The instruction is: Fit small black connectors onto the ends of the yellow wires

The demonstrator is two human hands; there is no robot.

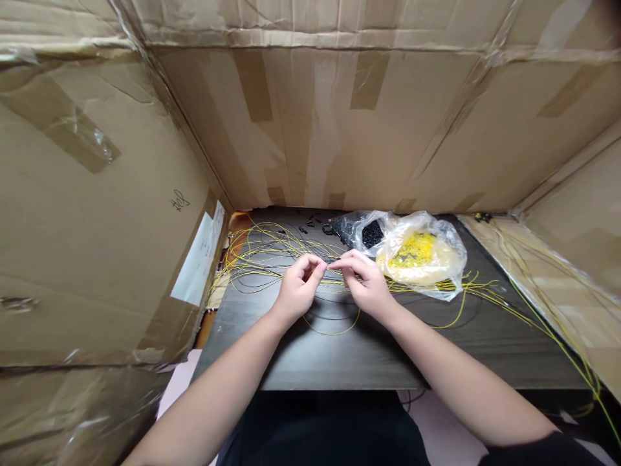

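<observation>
While both hands [330, 281] pinch yellow cord [334, 331], pinched stretch lies left-right, slack looping toward wearer.

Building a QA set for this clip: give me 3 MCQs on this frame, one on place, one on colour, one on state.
1. Where does the clear bag holding yellow pieces lie?
A. On the dark table, to the right of the hands
B. On the person's lap
C. On the cardboard wall at left

2. What colour are most of the thin wires spread on the table?
A. Red
B. Yellow
C. White

3. What are the two hands doing?
A. Resting flat and apart
B. Lifting the bag
C. Meeting fingertip to fingertip, pinching a thin wire

Answers:
1 A: the bag of yellow pieces sits on the table, right of the right hand.
2 B: the wires looped over the table are yellow.
3 C: the left hand and right hand meet at the fingertips over a thin wire.
</observation>
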